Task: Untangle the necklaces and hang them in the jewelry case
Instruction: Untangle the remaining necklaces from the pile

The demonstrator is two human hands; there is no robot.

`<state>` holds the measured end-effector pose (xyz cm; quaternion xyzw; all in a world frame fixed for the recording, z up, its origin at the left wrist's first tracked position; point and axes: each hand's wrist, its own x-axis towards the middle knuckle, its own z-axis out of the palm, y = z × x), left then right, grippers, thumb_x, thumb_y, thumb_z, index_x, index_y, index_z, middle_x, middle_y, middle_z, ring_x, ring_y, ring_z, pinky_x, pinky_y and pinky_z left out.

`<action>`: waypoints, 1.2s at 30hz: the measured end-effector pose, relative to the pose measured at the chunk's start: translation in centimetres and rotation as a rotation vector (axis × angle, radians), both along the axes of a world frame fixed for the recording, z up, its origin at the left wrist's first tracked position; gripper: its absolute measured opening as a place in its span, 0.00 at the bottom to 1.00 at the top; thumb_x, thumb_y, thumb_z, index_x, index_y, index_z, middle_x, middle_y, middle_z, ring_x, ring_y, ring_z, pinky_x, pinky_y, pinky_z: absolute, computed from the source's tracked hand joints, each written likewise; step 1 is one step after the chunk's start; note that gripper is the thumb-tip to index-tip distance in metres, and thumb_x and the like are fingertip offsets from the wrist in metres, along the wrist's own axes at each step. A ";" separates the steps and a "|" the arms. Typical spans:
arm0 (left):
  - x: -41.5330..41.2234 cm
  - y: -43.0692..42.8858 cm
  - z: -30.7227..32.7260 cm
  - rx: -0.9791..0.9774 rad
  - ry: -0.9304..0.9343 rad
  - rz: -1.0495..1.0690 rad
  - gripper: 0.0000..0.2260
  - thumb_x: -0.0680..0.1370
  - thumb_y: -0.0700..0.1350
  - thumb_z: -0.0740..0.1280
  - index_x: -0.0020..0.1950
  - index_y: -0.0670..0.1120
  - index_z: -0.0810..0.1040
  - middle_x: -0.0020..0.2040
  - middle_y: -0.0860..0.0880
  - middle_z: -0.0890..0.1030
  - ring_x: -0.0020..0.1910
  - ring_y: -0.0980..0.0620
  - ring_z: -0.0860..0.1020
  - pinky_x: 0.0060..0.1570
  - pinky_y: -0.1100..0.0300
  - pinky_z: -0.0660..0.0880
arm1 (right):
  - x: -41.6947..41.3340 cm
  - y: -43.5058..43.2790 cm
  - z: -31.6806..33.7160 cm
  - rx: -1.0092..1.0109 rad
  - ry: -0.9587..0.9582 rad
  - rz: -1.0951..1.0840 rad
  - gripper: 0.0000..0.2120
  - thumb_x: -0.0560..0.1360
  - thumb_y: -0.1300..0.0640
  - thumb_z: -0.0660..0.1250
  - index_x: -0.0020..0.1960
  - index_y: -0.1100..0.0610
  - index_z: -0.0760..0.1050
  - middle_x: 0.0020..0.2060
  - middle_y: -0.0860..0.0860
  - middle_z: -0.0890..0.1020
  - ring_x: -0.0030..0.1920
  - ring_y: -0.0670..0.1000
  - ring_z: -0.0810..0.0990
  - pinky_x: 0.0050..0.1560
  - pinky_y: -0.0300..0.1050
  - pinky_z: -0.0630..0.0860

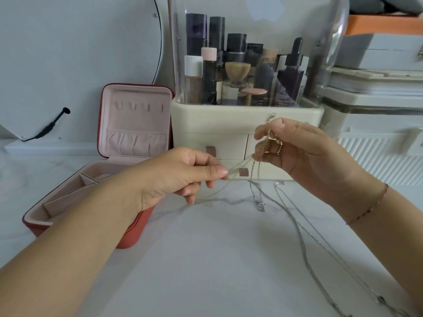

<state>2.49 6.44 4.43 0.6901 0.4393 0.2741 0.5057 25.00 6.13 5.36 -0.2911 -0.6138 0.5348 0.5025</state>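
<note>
1. Several thin necklaces [299,239] are bunched together to the right of the jewelry case [135,124], and none hangs in it yet. The row of hooks [137,107] in the upright lid is bare, and I see no chain in the tray compartments that show.
2. My right hand [304,152], well to the right of the case and raised above the desk [217,259], pinches the knotted cluster [269,136] between thumb and fingers. Something gold-coloured shows in that pinch, but I cannot tell what it is.
3. My left hand [180,177], just right of the case's open tray, grips a single fine strand [240,164] between thumb and forefinger. The strand runs taut up to the cluster.
4. Below the cluster the chains drop to the desk. One carries a small pendant [261,205] that rests on the surface, and two longer lengths trail away from the case towards me.
5. I judge the job to be at an early stage, in the teasing-apart step. As far as I can tell, no necklace has come free of the others.
6. What is left is to free each chain in turn, carry it left to the case and loop it over a hook in the lid.
7. A cosmetics organizer [229,124] stands directly right of the case, behind both hands.
</note>
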 end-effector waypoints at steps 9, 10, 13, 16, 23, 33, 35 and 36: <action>0.5 0.4 -0.8 0.060 -0.033 0.113 0.03 0.74 0.43 0.70 0.42 0.45 0.82 0.36 0.51 0.78 0.37 0.56 0.75 0.42 0.63 0.75 | -0.2 -0.6 0.2 0.036 -0.074 -0.006 0.08 0.74 0.55 0.64 0.38 0.58 0.73 0.35 0.51 0.75 0.33 0.48 0.70 0.37 0.38 0.69; 0.6 0.5 -0.9 0.072 -0.023 0.131 0.02 0.75 0.43 0.70 0.43 0.45 0.82 0.37 0.50 0.79 0.39 0.55 0.75 0.45 0.62 0.75 | -0.4 -0.7 0.2 0.040 -0.085 0.004 0.09 0.74 0.55 0.64 0.37 0.56 0.73 0.33 0.51 0.75 0.32 0.47 0.70 0.36 0.38 0.68; 0.8 0.5 -1.1 0.094 0.014 0.164 0.01 0.74 0.43 0.71 0.44 0.47 0.82 0.41 0.49 0.80 0.42 0.55 0.75 0.48 0.62 0.73 | -0.7 -1.0 0.2 0.048 -0.107 0.035 0.11 0.74 0.55 0.69 0.34 0.54 0.75 0.29 0.50 0.73 0.30 0.47 0.68 0.34 0.37 0.66; 1.1 0.3 -1.1 0.101 -0.009 0.157 0.03 0.73 0.43 0.72 0.46 0.47 0.84 0.41 0.50 0.80 0.44 0.54 0.75 0.49 0.63 0.71 | -1.0 -1.3 0.3 0.042 -0.120 0.044 0.08 0.68 0.52 0.70 0.34 0.54 0.76 0.28 0.50 0.72 0.29 0.46 0.67 0.32 0.36 0.66; 2.0 -0.7 -0.4 0.053 -0.361 0.002 0.09 0.67 0.49 0.70 0.42 0.48 0.86 0.38 0.51 0.83 0.41 0.56 0.79 0.48 0.62 0.75 | -1.4 -1.4 0.0 0.019 -0.177 0.027 0.08 0.65 0.52 0.72 0.36 0.56 0.76 0.27 0.48 0.72 0.28 0.45 0.67 0.31 0.34 0.67; 2.2 -1.0 -0.4 0.092 -0.337 -0.005 0.10 0.61 0.46 0.74 0.40 0.48 0.86 0.40 0.50 0.85 0.41 0.57 0.80 0.49 0.65 0.76 | -1.7 -1.5 -0.1 -0.002 -0.174 -0.001 0.10 0.66 0.54 0.70 0.38 0.59 0.73 0.26 0.48 0.72 0.27 0.44 0.68 0.30 0.33 0.67; 2.2 -1.1 -0.3 0.098 -0.320 -0.012 0.09 0.61 0.46 0.74 0.39 0.49 0.86 0.40 0.50 0.85 0.42 0.57 0.80 0.50 0.65 0.75 | -1.7 -1.5 -0.1 -0.002 -0.172 -0.007 0.10 0.66 0.54 0.70 0.38 0.60 0.73 0.26 0.48 0.71 0.27 0.44 0.68 0.30 0.33 0.67; 2.2 -1.2 -0.3 0.102 -0.308 -0.011 0.08 0.61 0.47 0.74 0.39 0.49 0.86 0.40 0.50 0.85 0.42 0.57 0.80 0.50 0.65 0.75 | -1.7 -1.5 -0.1 -0.001 -0.172 -0.011 0.10 0.66 0.53 0.70 0.38 0.59 0.73 0.26 0.48 0.71 0.27 0.44 0.67 0.30 0.33 0.67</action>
